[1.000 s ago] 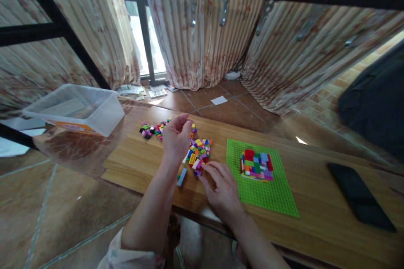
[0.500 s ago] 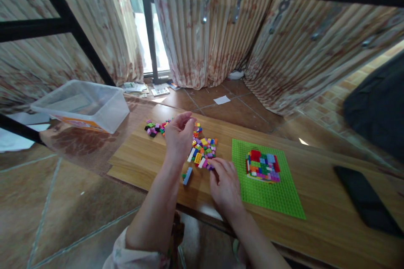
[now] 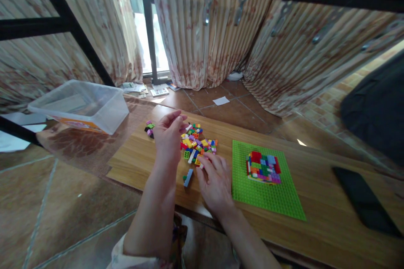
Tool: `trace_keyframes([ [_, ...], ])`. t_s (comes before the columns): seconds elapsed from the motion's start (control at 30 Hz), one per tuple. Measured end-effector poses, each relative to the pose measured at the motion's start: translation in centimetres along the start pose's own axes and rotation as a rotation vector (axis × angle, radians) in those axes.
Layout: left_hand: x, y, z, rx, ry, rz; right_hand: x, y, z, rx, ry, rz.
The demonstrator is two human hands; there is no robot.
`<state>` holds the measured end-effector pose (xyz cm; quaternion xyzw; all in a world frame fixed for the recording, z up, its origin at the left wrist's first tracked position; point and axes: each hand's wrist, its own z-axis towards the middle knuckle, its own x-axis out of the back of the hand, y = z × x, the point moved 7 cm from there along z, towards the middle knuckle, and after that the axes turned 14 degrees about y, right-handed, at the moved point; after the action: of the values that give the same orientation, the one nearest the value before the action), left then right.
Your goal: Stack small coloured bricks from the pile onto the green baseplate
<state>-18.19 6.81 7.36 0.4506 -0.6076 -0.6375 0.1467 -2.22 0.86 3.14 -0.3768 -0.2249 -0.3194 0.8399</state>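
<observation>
Wooden tabletop [image 3: 317,185] bears loose bricks [image 3: 196,145], left hand [image 3: 168,138] over them, right hand [image 3: 216,183] at their near edge, either grip's hold impossible to tell; brick build [image 3: 263,169] on green baseplate [image 3: 268,199] rightward.

Daylight glare through the window [image 3: 141,44]

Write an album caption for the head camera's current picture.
Left hand and right hand at loose toy bricks, with a colourful build on a green baseplate alongside.
</observation>
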Motion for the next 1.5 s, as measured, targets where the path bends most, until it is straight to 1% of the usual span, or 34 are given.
trace_keyframes([
  [0.1,-0.2,-0.3,-0.2,0.063,-0.020,-0.056,-1.2,-1.1,0.8,-0.013,-0.025,-0.007],
  [0.17,-0.4,-0.4,-0.3,0.082,-0.034,-0.071,-2.1,-1.5,1.3,-0.021,-0.029,-0.022],
  [0.27,-0.5,-0.3,-0.3,0.086,-0.046,-0.070,-3.1,-1.5,1.7,-0.057,-0.030,-0.060],
  [0.4,-0.4,-0.2,-0.2,0.101,-0.030,-0.043,-4.0,-1.4,1.8,-0.085,-0.051,-0.077],
  [0.6,-0.4,-0.2,-0.3,0.112,-0.029,-0.031,-4.2,-1.6,1.7,-0.085,-0.073,-0.104],
  [0.77,-0.3,-0.4,-0.3,0.115,-0.034,-0.032,-3.9,-1.8,1.7,-0.065,-0.072,-0.073],
  [0.83,0.0,-0.1,-0.1,0.105,-0.018,-0.045,-3.8,-1.9,1.6,-0.061,-0.065,-0.059],
  [0.93,1.0,0.7,0.5,0.049,0.039,-0.071,-3.6,-2.3,1.8,-0.059,-0.058,-0.026],
  [1.0,1.6,1.3,0.9,0.006,0.083,-0.095,-3.7,-3.0,1.9,-0.029,-0.076,0.008],
  [1.07,2.1,1.7,1.2,-0.015,0.115,-0.115,-4.2,-4.1,1.8,0.044,-0.112,0.035],
  [1.13,2.2,1.7,1.4,-0.015,0.128,-0.127,-4.8,-5.3,1.4,0.137,-0.160,0.051],
  [1.2,2.1,1.6,1.4,-0.003,0.125,-0.126,-5.5,-5.9,1.0,0.187,-0.195,0.045],
  [1.4,1.8,1.6,1.2,0.025,0.109,-0.106,-6.7,-5.1,0.8,0.146,-0.259,-0.022],
  [1.5,1.5,1.5,1.1,0.038,0.080,-0.092,-6.8,-4.7,0.9,0.153,-0.267,-0.022],
])
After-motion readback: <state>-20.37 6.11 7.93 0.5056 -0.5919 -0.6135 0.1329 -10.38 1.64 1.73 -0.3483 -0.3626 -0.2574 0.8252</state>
